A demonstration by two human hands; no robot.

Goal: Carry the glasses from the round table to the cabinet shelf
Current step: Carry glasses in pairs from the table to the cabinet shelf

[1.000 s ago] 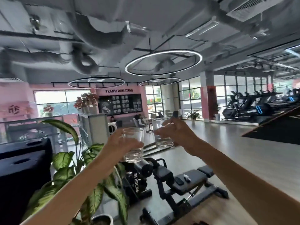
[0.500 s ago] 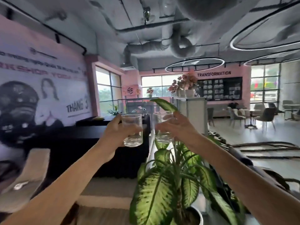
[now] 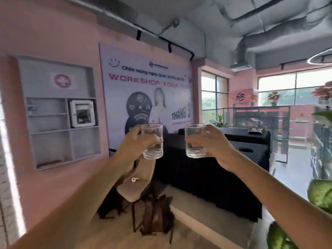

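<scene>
I hold two clear drinking glasses upright at chest height, arms stretched forward. My left hand [image 3: 133, 144] grips the left glass [image 3: 152, 141] from its left side. My right hand [image 3: 213, 146] grips the right glass [image 3: 195, 140] from its right side. Both glasses look empty, with thick bases. A grey wall cabinet [image 3: 59, 112] with open shelves and a red cross sign is recessed in the pink wall at the left, beyond my left arm. The round table is out of view.
A black-draped counter [image 3: 215, 169] stands straight ahead behind the glasses. A beige chair [image 3: 133, 189] with a small white item and a brown backpack [image 3: 154, 214] sit below my hands. Green plant leaves [image 3: 321, 193] edge in at the right. A large poster covers the wall.
My view has swung left: the plant and gym floor have slid off to the right, and the pink wall with the shelf cabinet has come into sight. Both hands still hold their glasses.
</scene>
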